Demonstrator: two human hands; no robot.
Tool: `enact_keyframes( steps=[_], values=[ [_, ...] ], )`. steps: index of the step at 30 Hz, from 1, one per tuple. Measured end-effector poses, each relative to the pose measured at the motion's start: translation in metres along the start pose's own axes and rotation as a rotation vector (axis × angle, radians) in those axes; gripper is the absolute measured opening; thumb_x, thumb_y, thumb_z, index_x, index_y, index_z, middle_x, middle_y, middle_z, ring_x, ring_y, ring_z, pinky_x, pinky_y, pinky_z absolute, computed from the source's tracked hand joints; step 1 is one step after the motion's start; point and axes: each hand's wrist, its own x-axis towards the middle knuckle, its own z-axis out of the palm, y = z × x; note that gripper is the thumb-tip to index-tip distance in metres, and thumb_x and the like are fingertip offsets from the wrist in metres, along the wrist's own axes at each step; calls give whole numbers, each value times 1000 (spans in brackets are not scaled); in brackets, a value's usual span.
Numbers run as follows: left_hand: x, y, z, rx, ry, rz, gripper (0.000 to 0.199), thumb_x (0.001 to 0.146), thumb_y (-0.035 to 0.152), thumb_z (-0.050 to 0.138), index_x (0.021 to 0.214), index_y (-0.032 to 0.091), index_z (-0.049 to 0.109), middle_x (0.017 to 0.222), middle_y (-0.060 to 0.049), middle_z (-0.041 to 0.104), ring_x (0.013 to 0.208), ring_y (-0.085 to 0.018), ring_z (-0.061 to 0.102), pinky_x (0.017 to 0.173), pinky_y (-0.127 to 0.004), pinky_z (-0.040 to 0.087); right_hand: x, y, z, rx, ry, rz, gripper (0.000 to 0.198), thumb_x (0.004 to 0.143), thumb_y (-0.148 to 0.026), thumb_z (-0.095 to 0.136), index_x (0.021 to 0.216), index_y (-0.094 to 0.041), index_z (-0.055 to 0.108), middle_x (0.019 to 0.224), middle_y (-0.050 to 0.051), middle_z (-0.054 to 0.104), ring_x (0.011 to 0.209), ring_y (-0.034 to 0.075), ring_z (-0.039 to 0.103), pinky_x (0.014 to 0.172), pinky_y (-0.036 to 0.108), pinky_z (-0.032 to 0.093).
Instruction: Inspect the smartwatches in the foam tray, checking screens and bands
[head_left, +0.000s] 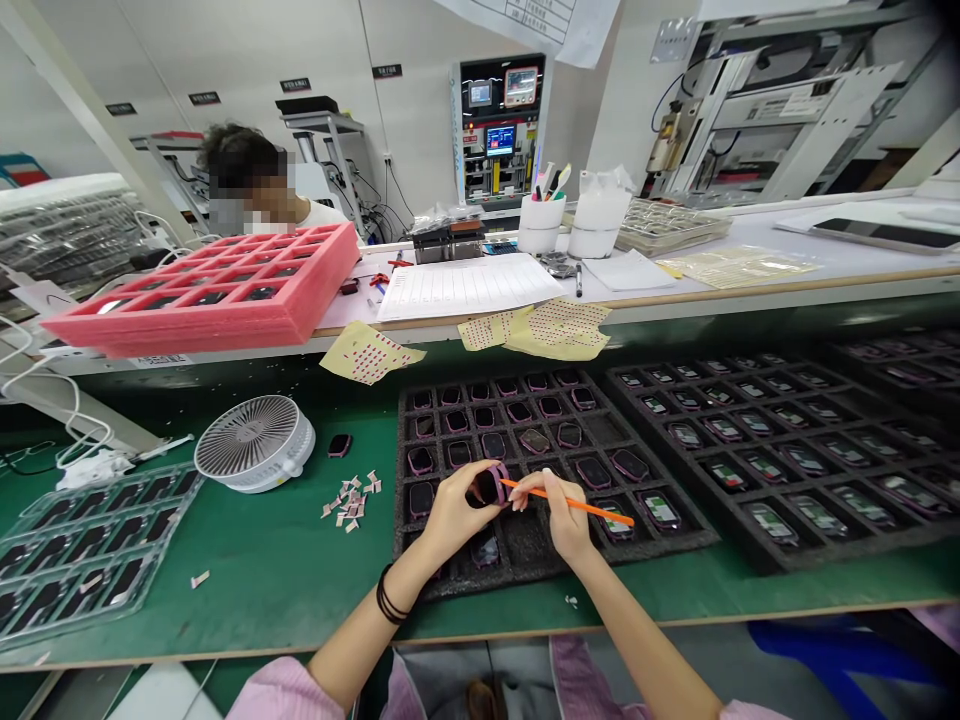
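Observation:
My left hand (456, 512) holds a smartwatch body (486, 487) with a purple frame and dark face, gripped between thumb and fingers and tilted up. In my right hand (564, 518) is a slim orange stick-like tool (609, 516), pinched so that its tip meets the purple edge of the watch body. Both hands are above a black foam tray (525, 577) whose pockets hold several similar watch bodies. Two in its front right pockets have green and white showing on their faces. What exactly the tool's tip touches is too small to tell.
More foam trays (784, 560) of watch bodies stand to the right. A white fan (255, 440), a loose watch body (340, 445), small pale tabs (351, 500) and a clear plastic tray (161, 545) lie left. Pink foam (307, 310) overhangs the shelf; a person sits beyond.

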Motion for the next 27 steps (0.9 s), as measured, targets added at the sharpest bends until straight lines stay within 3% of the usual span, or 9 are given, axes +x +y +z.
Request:
enact_keyframes(
  steps=[4,7,9,12,15,18,27],
  values=[
    [1,5,-2,40,26,38,45,71,13,69,114,19,59,120,-10,63,111,-25,60,92,-38,51,-1,1,-4,-29,124,36,42,96,-45,34,100,-19,66,76,6,73,69,21,68,71,38,55],
    [0,9,-2,130,61,89,45,70,13,69,113,21,59,128,-11,55,117,-26,54,96,-43,48,0,-1,2,-45,91,207,24,86,-44,55,82,-20,59,91,8,71,86,23,67,82,38,52],
    [0,12,-1,164,67,117,44,70,11,68,112,22,59,122,-10,56,113,-25,55,96,-44,48,0,-5,9,-5,46,279,29,74,-39,71,74,-22,48,92,6,68,86,22,65,78,34,53],
    [-1,21,1,122,47,138,44,73,8,63,114,21,56,114,-9,57,108,-22,57,92,-39,51,-1,-10,15,27,47,310,44,63,-34,80,68,-23,38,75,-1,58,70,16,59,66,27,50],
    [-3,30,-2,20,7,112,47,75,15,67,119,21,52,115,-9,55,102,-20,59,81,-34,55,-2,-17,13,89,59,351,43,67,-35,77,67,-22,36,68,-4,50,65,13,53,65,25,45],
    [-4,37,-8,-48,-18,93,52,73,22,73,121,22,51,116,-9,54,94,-18,60,72,-30,56,-5,-23,9,155,56,392,41,70,-37,74,69,-22,35,74,-3,53,70,15,54,67,27,44],
    [-7,45,-12,-62,1,127,47,74,23,73,117,22,54,114,-9,55,96,-19,59,73,-30,56,-7,-36,8,174,69,411,42,68,-37,76,68,-22,37,74,-3,53,72,16,53,66,26,43]
  ],
)
